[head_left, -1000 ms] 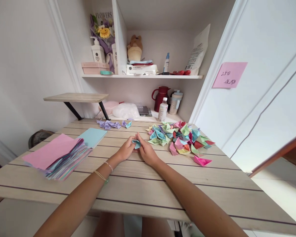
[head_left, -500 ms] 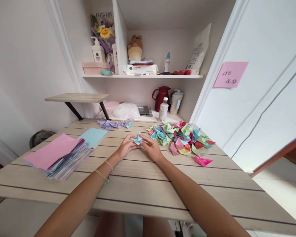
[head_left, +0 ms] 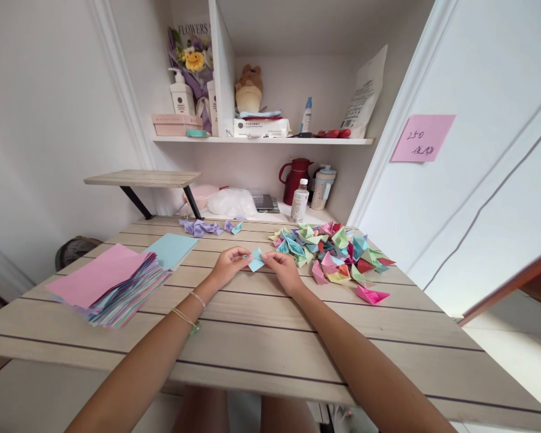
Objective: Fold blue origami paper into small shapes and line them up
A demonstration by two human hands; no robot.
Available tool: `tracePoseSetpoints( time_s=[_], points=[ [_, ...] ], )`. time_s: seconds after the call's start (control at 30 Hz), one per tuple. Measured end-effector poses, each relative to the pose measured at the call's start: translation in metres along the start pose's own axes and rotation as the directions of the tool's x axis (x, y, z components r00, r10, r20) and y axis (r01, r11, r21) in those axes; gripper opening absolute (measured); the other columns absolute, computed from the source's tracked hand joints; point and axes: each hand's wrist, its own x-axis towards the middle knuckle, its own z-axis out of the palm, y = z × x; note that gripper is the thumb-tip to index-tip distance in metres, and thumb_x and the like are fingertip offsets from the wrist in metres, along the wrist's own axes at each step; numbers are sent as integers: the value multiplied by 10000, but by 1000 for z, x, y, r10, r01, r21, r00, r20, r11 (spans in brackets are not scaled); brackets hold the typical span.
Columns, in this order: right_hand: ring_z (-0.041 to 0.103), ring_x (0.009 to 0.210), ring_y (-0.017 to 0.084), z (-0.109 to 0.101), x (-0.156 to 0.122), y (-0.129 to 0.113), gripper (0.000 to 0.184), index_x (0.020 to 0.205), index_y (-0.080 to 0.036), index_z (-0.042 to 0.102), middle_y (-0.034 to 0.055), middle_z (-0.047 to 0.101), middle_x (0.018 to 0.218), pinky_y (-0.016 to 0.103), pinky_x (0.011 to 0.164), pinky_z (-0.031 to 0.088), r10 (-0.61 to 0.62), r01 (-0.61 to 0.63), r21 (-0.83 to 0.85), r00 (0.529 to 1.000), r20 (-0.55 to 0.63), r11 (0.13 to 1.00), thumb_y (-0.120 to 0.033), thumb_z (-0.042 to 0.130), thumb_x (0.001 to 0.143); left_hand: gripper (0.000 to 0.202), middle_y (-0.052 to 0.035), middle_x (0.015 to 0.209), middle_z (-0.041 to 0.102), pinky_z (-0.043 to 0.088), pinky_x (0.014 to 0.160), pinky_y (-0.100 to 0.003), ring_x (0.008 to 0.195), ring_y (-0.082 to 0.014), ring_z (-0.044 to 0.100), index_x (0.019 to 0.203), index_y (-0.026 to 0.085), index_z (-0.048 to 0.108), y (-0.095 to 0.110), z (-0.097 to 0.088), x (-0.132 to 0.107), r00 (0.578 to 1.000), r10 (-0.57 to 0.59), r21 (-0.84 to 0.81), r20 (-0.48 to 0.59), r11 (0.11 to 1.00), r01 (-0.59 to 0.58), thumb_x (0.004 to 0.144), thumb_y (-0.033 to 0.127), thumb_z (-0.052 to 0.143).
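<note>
A small light-blue folded paper is held between my two hands above the middle of the table. My left hand pinches its left corner, and the fingers of my right hand close on its right corner. The paper faces me as a flat diamond shape. Just to the right of my right hand lies a heap of folded paper boats in many colours. A bright pink boat sits at the heap's near edge.
On the left are a stack of coloured paper sheets and light-blue sheets. Purple folded papers lie at the table's back, by a small raised shelf. A bottle and a red jug stand behind the heap.
The blue paper has gone from a boat-like form with raised points to a flat diamond. My hands have turned, and each now grips one side corner.
</note>
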Motion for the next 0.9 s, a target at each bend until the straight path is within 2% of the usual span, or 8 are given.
tracePoseSetpoints(
  time_s=[0.1,0.2,0.3,0.4,0.5,0.67,0.8,0.9],
  points=[
    [588,631,163,0,1,1,276,780,-204,612,3,638,637,318,665,491,-2,3,26,1000,-13,1000,-435,652,635,218,-27,655,636,489,618,-265,625,-146,590,678,123,607,-3,2,1,1000,3,51,-25,999,-1,611,313,689],
    [567,580,139,0,1,2,279,827,-213,579,-20,606,589,289,623,485,-40,40,25,999,-21,999,-408,656,642,269,-27,663,641,494,594,-270,624,-150,596,803,134,597,-3,3,1,1000,-5,23,-15,1000,6,634,330,668],
    [586,664,152,1,-1,1,248,788,-199,603,12,633,697,289,660,484,-66,66,-23,998,22,998,-380,667,632,287,-38,711,655,496,615,-275,664,-158,607,843,142,589,-2,3,1,999,22,13,-41,1000,-22,624,306,677],
    [599,754,172,3,-3,-1,347,879,-197,617,28,649,809,310,715,486,-68,71,-29,994,81,997,-327,718,573,256,-81,825,667,489,707,-308,771,-188,614,799,125,620,0,2,0,998,25,30,-49,999,-24,617,294,681],
    [603,792,181,1,-3,-1,454,991,-201,602,41,655,878,328,741,482,-89,97,-78,991,102,992,-292,729,565,391,-112,941,655,472,774,-338,851,-211,608,902,120,615,0,4,-2,1000,-2,20,12,1000,1,550,242,735],
    [596,854,206,-5,-1,-1,413,972,-190,642,68,652,961,359,794,463,-140,160,-256,986,95,953,-291,721,579,546,-115,946,646,474,777,-349,841,-203,613,987,119,573,-1,5,-4,998,7,7,61,1000,-7,487,207,773],
    [608,830,195,-5,0,2,436,999,-192,628,52,664,933,348,773,478,-113,122,-82,988,106,989,-294,720,586,472,-98,889,653,487,730,-321,794,-186,618,970,117,574,-4,2,0,999,13,7,35,1000,-14,548,244,742],
    [617,769,179,-4,1,4,326,888,-185,663,31,679,828,324,738,485,-102,103,-12,993,66,995,-293,721,586,379,-73,822,651,494,673,-300,740,-173,616,886,121,570,-5,-1,3,1000,25,-5,-11,1000,-25,572,268,724]
  ],
)
